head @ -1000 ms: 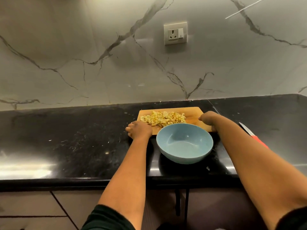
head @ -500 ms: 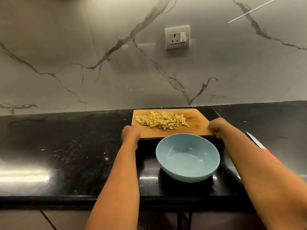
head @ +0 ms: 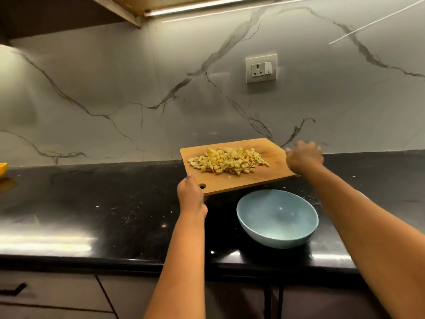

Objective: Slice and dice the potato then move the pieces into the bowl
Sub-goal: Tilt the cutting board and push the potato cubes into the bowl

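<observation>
A wooden cutting board (head: 271,174) is lifted off the black counter and hangs just behind the bowl, its near edge over the bowl's far rim. A heap of diced potato (head: 227,161) lies on its middle. My left hand (head: 190,199) grips the board's near left corner, beside the hanging hole. My right hand (head: 303,157) is at the board's right edge and is blurred, so its grip cannot be made out. The light blue bowl (head: 278,236) stands empty on the counter between my forearms.
The black counter (head: 103,210) runs left to right, with its front edge near my elbows. A yellow object (head: 2,169) sits at the far left. A marble wall with a socket (head: 261,69) rises behind, and a cabinet with a light strip hangs overhead.
The board has risen off the counter with the potato on it, its near edge now above the bowl's far rim. My right hand has shifted up along the right edge.
</observation>
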A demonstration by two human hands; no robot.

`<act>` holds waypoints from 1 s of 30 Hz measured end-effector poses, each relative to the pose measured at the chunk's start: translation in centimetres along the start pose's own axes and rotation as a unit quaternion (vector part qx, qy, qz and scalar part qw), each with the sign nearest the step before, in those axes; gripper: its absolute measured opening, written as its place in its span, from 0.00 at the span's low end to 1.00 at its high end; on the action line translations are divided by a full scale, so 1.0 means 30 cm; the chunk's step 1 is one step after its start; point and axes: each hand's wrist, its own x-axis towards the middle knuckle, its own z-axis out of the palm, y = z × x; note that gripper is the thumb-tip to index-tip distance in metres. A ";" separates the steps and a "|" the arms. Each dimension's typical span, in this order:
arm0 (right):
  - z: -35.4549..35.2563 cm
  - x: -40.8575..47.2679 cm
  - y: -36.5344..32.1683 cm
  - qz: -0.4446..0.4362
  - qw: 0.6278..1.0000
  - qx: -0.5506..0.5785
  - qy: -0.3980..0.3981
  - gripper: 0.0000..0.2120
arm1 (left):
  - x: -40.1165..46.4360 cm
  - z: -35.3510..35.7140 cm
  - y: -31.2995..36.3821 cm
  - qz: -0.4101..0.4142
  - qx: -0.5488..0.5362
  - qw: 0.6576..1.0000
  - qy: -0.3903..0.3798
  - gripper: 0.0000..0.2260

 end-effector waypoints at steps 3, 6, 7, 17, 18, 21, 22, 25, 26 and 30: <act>-0.041 -0.135 -0.187 -0.224 0.972 0.060 0.043 0.21 | -0.048 -0.011 0.000 0.009 -0.018 1.000 0.004 0.12; -0.004 -0.261 -0.348 -0.412 0.911 0.024 -0.004 0.22 | -0.088 -0.012 0.007 0.001 -0.029 1.000 0.002 0.12; 0.022 -0.284 -0.381 -0.447 0.894 -0.001 -0.014 0.22 | -0.104 -0.009 0.009 0.001 -0.028 1.000 -0.001 0.12; 0.129 -0.234 -0.463 -0.476 0.863 -0.159 -0.059 0.22 | -0.162 0.009 -0.023 0.030 -0.021 0.999 -0.011 0.16; 0.127 -0.227 -0.454 -0.472 0.866 -0.154 -0.057 0.21 | -0.162 0.008 -0.030 0.026 -0.024 0.999 -0.008 0.15; 0.127 -0.218 -0.434 -0.469 0.869 -0.148 -0.047 0.20 | -0.163 0.010 -0.043 0.007 -0.044 0.999 -0.011 0.15; 0.126 -0.218 -0.428 -0.469 0.869 -0.149 -0.049 0.20 | -0.167 0.012 -0.047 0.000 -0.049 0.999 -0.013 0.15; 0.129 -0.198 -0.404 -0.467 0.870 -0.154 -0.050 0.19 | -0.173 0.017 -0.064 -0.013 -0.062 0.998 -0.019 0.14; 0.127 -0.186 -0.390 -0.464 0.870 -0.160 -0.049 0.19 | -0.173 0.019 -0.068 -0.016 -0.064 0.998 -0.021 0.14; 0.114 -0.133 -0.330 -0.448 0.877 -0.167 -0.046 0.19 | -0.177 0.023 -0.072 -0.007 -0.066 0.998 -0.017 0.13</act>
